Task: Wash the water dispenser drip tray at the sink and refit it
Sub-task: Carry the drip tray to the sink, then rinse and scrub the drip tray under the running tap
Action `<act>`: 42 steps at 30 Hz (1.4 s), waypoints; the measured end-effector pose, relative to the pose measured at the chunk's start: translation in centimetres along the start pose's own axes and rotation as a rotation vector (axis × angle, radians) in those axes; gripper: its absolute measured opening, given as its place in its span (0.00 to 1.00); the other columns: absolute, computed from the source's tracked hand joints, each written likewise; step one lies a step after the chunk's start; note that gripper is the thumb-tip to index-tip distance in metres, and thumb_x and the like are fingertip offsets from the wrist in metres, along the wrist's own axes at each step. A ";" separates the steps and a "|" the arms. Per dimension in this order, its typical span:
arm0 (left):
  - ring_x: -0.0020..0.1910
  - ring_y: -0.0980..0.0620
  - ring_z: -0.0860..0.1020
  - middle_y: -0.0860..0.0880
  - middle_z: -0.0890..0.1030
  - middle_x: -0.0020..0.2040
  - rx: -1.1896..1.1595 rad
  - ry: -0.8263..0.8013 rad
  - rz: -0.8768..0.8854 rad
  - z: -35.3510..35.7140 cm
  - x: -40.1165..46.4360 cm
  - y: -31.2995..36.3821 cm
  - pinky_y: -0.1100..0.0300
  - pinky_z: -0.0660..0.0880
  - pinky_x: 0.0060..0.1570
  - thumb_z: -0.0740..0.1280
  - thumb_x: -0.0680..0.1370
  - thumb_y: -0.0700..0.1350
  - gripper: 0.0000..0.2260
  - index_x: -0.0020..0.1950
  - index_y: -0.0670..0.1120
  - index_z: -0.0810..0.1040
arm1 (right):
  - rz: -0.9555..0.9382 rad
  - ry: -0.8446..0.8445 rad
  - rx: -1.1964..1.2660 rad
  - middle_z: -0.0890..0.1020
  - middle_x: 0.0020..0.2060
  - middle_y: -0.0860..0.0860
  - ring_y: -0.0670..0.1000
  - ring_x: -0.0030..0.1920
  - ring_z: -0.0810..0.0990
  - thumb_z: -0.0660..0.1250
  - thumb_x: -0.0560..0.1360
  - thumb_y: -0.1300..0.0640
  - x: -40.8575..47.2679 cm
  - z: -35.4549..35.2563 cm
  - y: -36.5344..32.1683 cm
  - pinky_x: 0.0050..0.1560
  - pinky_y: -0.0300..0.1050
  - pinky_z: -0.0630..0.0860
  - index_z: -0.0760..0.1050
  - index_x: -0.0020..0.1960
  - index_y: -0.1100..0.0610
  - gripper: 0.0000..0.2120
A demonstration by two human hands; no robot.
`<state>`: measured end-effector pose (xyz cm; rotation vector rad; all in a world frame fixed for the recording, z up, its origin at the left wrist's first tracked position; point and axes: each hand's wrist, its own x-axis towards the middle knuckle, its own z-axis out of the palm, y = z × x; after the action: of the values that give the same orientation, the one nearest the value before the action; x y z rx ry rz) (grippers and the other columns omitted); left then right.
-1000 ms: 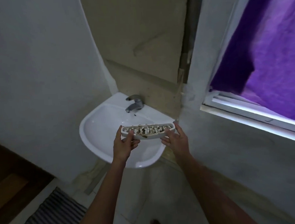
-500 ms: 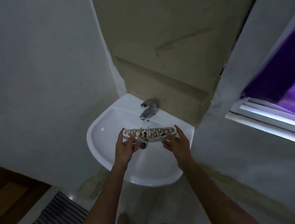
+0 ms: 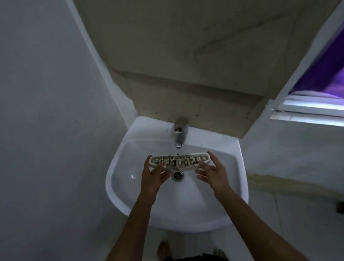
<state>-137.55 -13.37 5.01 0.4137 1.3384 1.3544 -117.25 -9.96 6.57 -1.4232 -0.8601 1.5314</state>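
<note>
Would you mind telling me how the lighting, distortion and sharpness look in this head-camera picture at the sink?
Head view: dim, bluish light overall, brightest at the window on the right. Wide-angle distortion bows the wall edges. A small glare spot sits in the sink basin. The drip tray, held by the left hand and right hand, looks soft, its grime hard to resolve.

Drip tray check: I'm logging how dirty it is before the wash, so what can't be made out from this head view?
- Drip tray underside: faces away from the camera.
- Tray ends: covered by the left hand and right hand.
- Grime in the slots: dim and too small to identify.
- Tap handle position: seen from above, so unreadable; no water stream shows.
- Sink drain: far edge hidden by the tray.
</note>
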 end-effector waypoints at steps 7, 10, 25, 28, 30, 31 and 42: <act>0.56 0.41 0.81 0.37 0.76 0.63 0.063 -0.064 -0.089 -2.4 3.3 0.1 0.51 0.81 0.51 0.67 0.78 0.41 0.28 0.76 0.52 0.61 | -0.190 0.235 -0.468 0.80 0.59 0.55 0.53 0.58 0.79 0.65 0.79 0.47 1.5 1.6 0.6 0.60 0.50 0.76 0.74 0.69 0.47 0.18; 0.56 0.42 0.81 0.38 0.76 0.64 0.072 -0.082 -0.108 -2.8 4.2 0.0 0.52 0.80 0.52 0.66 0.79 0.41 0.28 0.76 0.51 0.60 | -0.322 0.203 -0.543 0.82 0.55 0.49 0.47 0.56 0.79 0.64 0.81 0.49 2.5 3.4 -1.9 0.54 0.31 0.71 0.80 0.63 0.50 0.13; 0.56 0.42 0.81 0.40 0.77 0.62 0.023 -0.143 -0.124 -2.0 6.7 0.0 0.51 0.80 0.54 0.68 0.78 0.41 0.26 0.73 0.50 0.63 | -0.232 0.040 -0.208 0.84 0.39 0.57 0.37 0.33 0.77 0.63 0.81 0.52 4.0 8.4 -6.6 0.37 0.24 0.71 0.83 0.45 0.65 0.18; 0.56 0.42 0.81 0.39 0.76 0.64 0.009 -0.146 -0.129 -1.8 6.8 -0.1 0.50 0.79 0.54 0.68 0.78 0.41 0.26 0.73 0.50 0.63 | -0.232 0.027 -0.168 0.85 0.45 0.60 0.41 0.38 0.79 0.63 0.82 0.52 4.0 8.8 -7.3 0.39 0.28 0.73 0.83 0.50 0.62 0.15; 0.57 0.41 0.81 0.39 0.76 0.64 0.004 -0.147 -0.132 -1.9 6.8 -0.1 0.50 0.79 0.54 0.67 0.78 0.40 0.26 0.74 0.50 0.63 | -0.235 0.025 -0.162 0.85 0.48 0.56 0.44 0.43 0.80 0.62 0.81 0.51 4.2 8.9 -7.9 0.43 0.32 0.75 0.83 0.51 0.59 0.15; 0.58 0.41 0.80 0.39 0.75 0.64 0.005 -0.149 -0.132 -1.9 6.8 -0.1 0.50 0.79 0.55 0.67 0.78 0.40 0.26 0.74 0.50 0.63 | -0.236 0.020 -0.166 0.85 0.48 0.54 0.44 0.44 0.81 0.62 0.81 0.50 4.3 8.9 -8.3 0.44 0.33 0.74 0.83 0.52 0.58 0.15; 0.58 0.40 0.80 0.40 0.76 0.64 -0.012 -0.120 -0.141 -2.5 6.3 -0.3 0.52 0.80 0.53 0.66 0.79 0.40 0.25 0.74 0.50 0.62 | -0.061 0.343 -0.803 0.77 0.59 0.58 0.60 0.58 0.76 0.67 0.76 0.42 4.4 2.7 1.1 0.62 0.54 0.73 0.74 0.68 0.49 0.23</act>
<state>-141.39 -9.28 1.28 0.3791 1.2361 1.2017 -120.02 -6.26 4.09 -2.1158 -1.3580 0.8591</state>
